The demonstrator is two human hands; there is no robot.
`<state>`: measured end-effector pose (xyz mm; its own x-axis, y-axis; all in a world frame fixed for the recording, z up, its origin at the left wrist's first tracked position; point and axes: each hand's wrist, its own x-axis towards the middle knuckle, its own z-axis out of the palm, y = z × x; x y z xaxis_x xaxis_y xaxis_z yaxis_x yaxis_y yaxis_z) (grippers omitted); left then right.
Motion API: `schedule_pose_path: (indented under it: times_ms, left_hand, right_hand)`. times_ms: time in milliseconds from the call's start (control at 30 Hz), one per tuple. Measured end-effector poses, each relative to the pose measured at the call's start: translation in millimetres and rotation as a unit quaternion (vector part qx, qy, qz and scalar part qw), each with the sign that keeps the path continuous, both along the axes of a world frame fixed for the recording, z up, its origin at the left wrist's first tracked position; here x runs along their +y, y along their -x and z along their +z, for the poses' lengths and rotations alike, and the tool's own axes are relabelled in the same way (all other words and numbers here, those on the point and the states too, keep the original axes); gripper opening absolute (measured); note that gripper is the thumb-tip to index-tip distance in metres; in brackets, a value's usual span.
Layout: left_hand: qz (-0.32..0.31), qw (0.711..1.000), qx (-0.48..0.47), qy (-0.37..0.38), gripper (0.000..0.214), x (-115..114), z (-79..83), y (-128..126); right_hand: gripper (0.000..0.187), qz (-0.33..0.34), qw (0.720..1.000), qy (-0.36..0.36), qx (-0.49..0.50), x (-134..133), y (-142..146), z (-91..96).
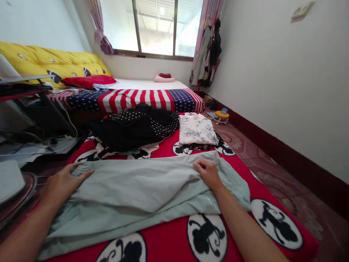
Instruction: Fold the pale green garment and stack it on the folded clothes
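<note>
Spread across the red blanket in front of me is a pair of pale grey-green trousers point(131, 185), folded lengthwise and a little wrinkled. Its gathered elastic edge is at the left, and small pale lettering shows near the lower right. My left hand point(61, 182) rests on that gathered end, thumb and fingers apart. Toward the right end, my right hand point(207, 173) has its fingers curled onto the upper layer of cloth, pinching it. Beyond lie a heap of black clothes point(131, 127) with white-dotted parts and a folded white patterned shirt point(197, 129).
The red blanket point(163, 242) has monkey prints in white circles. A bed with a stars-and-stripes cover point(136, 100) stands under the window. At the left are a desk point(24, 91) and loose cables. A small yellow stool point(222, 114) stands by the right wall.
</note>
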<state>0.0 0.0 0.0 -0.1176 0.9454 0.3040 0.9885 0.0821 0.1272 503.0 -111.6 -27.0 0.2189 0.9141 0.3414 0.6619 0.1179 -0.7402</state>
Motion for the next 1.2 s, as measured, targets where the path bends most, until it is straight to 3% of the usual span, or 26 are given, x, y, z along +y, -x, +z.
schedule_pose_path:
  times_ms: [133,233,300,367,433,500,600,667,800,933,1067,1133,1200]
  left_hand:
    - [0.008,0.998,0.031,0.048,0.076,-16,11.8,-5]
    - [-0.009,0.997,0.063,-0.047,0.068,-27,30.1,-29]
    - [-0.071,0.992,0.030,-0.099,0.055,-34,40.1,-60]
    - [-0.189,0.978,-0.049,-0.077,0.041,-43,46.0,-100]
    - [-0.304,0.941,-0.148,-0.005,0.031,-53,46.3,-146]
    - [-0.398,0.890,-0.218,0.038,0.027,-62,40.5,-189]
    - [-0.473,0.840,-0.255,0.073,0.029,-70,23.4,-231]
    - [-0.473,0.837,-0.262,0.085,0.034,-71,9.9,-241]
    - [-0.449,0.859,-0.228,0.093,0.049,-69,-13.3,-237]
    - [-0.463,0.876,-0.121,0.069,0.076,-71,-25.6,-235]
    - [-0.459,0.882,-0.078,0.076,0.084,-77,-25.5,-241]
    - [-0.453,0.884,-0.079,0.087,0.085,-79,-22.1,-243]
    - [-0.449,0.884,-0.090,0.096,0.087,-81,-18.6,-243]
  right_hand:
    - [0.027,-0.017,0.999,-0.006,0.038,-5,-3,2.8]
    - [0.022,-0.007,0.996,0.001,0.092,-14,-14,6.9]
    - [0.023,0.021,0.994,0.016,0.109,-23,-24,10.9]
    - [0.033,0.043,0.994,0.027,0.095,-30,-34,15.1]
    - [0.037,0.052,0.997,0.028,0.058,-34,-42,18.3]
    - [0.030,0.053,0.998,0.022,0.023,-35,-45,19.7]
    - [0.008,0.055,0.998,0.015,0.023,-34,-47,17.9]
    - [0.009,0.044,0.997,0.017,0.063,-32,-48,14.5]
    - [0.015,-0.007,0.995,0.026,0.095,-28,-51,4.2]
    - [0.013,-0.088,0.995,0.026,-0.044,-28,-54,-0.1]
    - [0.013,-0.182,0.966,-0.110,-0.144,-32,-31,13.0]
    - [0.022,-0.141,0.962,-0.164,-0.165,-33,-6,19.3]
    - [0.036,-0.038,0.970,-0.147,-0.191,-33,22,18.7]
